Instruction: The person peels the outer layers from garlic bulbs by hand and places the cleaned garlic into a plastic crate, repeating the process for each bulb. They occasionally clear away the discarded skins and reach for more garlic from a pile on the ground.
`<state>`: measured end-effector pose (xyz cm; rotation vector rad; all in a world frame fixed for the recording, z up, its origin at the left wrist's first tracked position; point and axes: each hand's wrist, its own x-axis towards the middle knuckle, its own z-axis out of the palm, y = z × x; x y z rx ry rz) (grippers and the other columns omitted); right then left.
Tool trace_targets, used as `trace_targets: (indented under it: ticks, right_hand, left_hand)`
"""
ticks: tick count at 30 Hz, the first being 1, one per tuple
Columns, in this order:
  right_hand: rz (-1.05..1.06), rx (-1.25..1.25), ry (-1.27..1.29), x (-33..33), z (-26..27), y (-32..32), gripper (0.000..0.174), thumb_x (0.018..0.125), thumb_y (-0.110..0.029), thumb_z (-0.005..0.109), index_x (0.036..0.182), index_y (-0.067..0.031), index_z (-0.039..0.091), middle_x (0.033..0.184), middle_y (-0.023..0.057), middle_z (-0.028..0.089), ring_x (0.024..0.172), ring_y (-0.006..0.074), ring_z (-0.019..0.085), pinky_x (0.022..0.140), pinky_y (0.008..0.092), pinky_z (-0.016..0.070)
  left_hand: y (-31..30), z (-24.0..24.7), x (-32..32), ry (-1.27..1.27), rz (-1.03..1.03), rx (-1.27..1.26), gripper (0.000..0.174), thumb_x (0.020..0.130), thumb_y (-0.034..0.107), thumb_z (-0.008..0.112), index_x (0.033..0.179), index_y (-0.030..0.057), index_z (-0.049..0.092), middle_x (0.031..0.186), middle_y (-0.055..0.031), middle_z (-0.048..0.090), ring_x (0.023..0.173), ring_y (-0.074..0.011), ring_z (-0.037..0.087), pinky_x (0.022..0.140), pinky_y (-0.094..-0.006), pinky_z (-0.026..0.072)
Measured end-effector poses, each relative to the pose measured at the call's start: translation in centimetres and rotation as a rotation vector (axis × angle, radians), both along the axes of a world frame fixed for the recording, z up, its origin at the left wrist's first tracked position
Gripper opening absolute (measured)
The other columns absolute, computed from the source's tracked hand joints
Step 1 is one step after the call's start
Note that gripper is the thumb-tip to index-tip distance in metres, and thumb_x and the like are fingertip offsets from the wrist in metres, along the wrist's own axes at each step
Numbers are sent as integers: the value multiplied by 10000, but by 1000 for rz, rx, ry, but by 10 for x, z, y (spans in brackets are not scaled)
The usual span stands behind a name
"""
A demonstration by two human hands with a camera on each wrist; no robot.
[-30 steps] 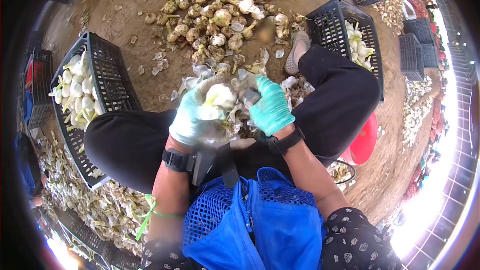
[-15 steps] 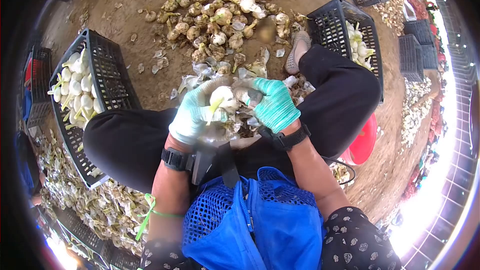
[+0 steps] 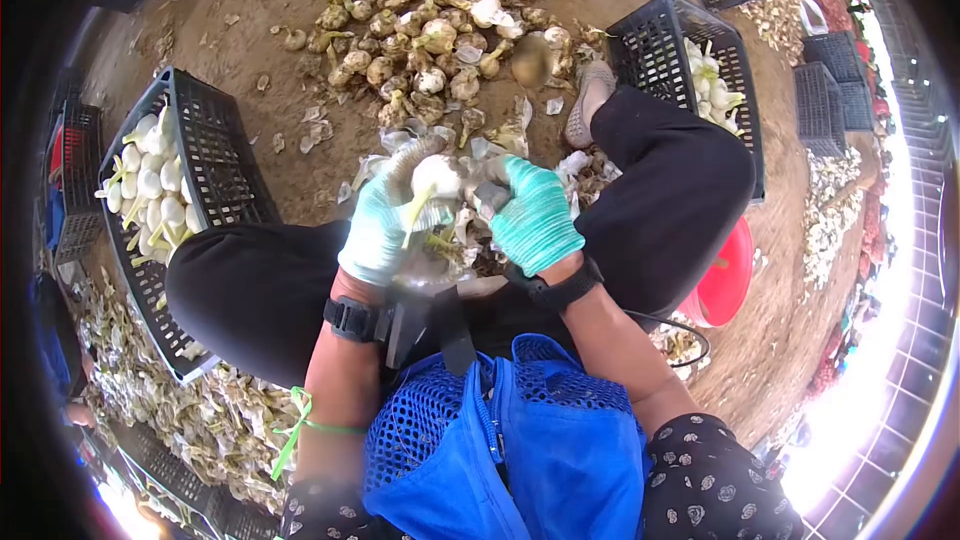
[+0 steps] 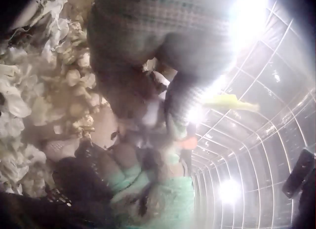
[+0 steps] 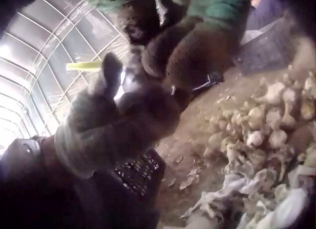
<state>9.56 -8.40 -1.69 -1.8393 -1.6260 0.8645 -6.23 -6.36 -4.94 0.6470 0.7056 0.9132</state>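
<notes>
While pale bulbs (image 3: 150, 183) crowd the far-left crate (image 3: 222, 145), left hand (image 3: 380, 225) and right hand (image 3: 538, 220) grip a whitish bulb (image 3: 436, 178) (many soiled ones (image 3: 437, 37), upper centre, lie unpeeled).

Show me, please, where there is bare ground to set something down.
Mostly bare, flake-dotted ground lies between the near left crate and garlic heap, and right of the red tub. Loose skins crowd the space around the left hand and right hand.
</notes>
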Motion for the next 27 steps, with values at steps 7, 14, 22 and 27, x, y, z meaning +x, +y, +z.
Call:
trace_targets:
  ticks: [7, 14, 22, 27]
  right_hand:
    - [-195, 119, 226, 17, -36, 10, 219, 745, 24, 439, 914, -18, 571, 685, 17, 533, 555, 62, 464, 453, 194, 346]
    - [68, -29, 366, -2, -4, 12, 230, 698, -149, 632, 864, 6, 596, 692, 148, 556, 587, 234, 526, 551, 315, 431]
    - [123, -85, 267, 10, -8, 10, 212, 690, -139, 639, 839, 10, 608, 704, 173, 562, 643, 249, 544, 601, 317, 433]
    - [59, -103, 199, 12, 10, 10, 201, 706, -101, 619, 872, 11, 607, 724, 137, 585, 636, 213, 543, 593, 306, 433]
  left_hand:
    - [2, 4, -10, -300, 12, -144, 691, 615, 134, 690, 1191, -30, 346, 1034, -119, 519, 897, -192, 541, 693, -257, 482]
    - [2, 10, -7, -168, -12, -157, 625, 637, 109, 659, 1172, -44, 376, 1042, -117, 531, 905, -185, 543, 766, -272, 447]
    - [1, 13, -11, -98, -83, -149, 594, 634, 173, 678, 1117, -75, 438, 929, -90, 571, 802, -149, 544, 726, -254, 429]
    - [3, 9, -7, -159, -74, -160, 639, 600, 153, 694, 1129, -80, 420, 940, -121, 578, 829, -177, 570, 746, -261, 448]
